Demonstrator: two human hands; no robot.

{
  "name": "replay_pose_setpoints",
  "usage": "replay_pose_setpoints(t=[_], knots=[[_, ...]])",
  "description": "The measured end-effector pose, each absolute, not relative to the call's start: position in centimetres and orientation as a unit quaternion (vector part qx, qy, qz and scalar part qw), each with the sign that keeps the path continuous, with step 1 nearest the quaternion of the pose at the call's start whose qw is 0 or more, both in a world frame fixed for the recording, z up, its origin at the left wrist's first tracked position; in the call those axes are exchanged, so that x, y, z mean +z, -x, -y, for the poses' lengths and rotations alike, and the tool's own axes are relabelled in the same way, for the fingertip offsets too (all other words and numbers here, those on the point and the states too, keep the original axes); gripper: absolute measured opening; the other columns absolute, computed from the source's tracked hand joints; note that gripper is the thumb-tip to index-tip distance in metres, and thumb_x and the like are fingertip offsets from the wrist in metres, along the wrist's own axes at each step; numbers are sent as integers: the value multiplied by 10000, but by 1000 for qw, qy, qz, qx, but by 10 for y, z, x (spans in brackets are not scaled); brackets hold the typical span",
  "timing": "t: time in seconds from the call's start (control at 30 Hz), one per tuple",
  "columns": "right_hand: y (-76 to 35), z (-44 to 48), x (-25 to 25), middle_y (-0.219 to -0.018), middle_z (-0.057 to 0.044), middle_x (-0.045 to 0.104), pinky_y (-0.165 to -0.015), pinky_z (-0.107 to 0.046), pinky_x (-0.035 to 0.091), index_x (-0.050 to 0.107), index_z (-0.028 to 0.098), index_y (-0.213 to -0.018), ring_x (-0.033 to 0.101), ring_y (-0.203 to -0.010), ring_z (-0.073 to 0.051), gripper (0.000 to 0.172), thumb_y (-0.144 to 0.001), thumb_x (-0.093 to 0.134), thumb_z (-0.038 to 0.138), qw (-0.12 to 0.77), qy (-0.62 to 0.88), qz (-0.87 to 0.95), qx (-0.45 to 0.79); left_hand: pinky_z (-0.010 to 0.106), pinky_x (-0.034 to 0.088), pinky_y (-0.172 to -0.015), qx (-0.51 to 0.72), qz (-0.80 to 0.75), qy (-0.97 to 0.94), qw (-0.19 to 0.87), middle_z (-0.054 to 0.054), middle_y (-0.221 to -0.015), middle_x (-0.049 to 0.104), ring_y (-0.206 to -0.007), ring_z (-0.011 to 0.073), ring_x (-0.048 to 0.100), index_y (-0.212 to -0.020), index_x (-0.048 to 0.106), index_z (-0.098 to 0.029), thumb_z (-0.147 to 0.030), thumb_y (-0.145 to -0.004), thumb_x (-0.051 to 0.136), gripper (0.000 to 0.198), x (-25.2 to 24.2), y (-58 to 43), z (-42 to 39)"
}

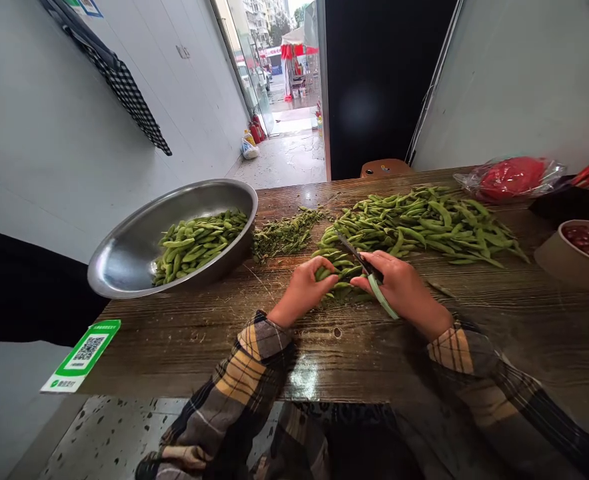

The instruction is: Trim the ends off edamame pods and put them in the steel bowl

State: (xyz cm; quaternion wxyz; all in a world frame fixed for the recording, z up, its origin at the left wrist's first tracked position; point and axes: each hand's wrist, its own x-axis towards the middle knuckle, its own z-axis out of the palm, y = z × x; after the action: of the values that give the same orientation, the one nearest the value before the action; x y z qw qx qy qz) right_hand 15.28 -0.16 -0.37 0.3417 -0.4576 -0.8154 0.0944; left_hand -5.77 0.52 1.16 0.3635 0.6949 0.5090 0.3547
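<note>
With fingers closed, my left hand (308, 288) pinches a green bean pod (323, 273) at the near edge of the pile. My right hand (403, 287) is wrapped round a pair of scissors (357, 253) with pale green handles, the blades pointing up and left over the beans. Beyond both hands spreads a big heap of green bean pods (424, 223) on the wooden table. Left of it lies a small heap of green trimmings (291, 233). A wide steel bowl (124, 257), tilted in view, holds many more pods (199, 243).
A green and white QR code card (85, 353) lies at the table's left edge. On the right are a red thing in clear plastic (514, 179) and a tub (549, 257) of dark red pieces. Past the table, a brown stool (385, 167) stands near the open doorway.
</note>
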Motion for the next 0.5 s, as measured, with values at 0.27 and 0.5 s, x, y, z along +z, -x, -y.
replay_pose_setpoints(t=[0.27,0.5], knots=[[-152,2,-5,-1059,-131,665,-794,-399,524,587,152,-1177,653,-941,-280,438,-859,598,454,344,454,816,97,270,345,-642,214,-523,-791,233,17,-720,612,-690,155,511,-699,611,-173,-240,-733,658,89,-1,58,-7],[-152,4,0,-1059,-106,660,-799,-383,517,588,160,-1180,651,-917,-260,449,-847,615,460,339,464,809,127,210,299,-534,375,-490,-638,461,-33,-626,484,-567,83,395,-789,622,-146,-361,-778,652,217,14,68,-10]])
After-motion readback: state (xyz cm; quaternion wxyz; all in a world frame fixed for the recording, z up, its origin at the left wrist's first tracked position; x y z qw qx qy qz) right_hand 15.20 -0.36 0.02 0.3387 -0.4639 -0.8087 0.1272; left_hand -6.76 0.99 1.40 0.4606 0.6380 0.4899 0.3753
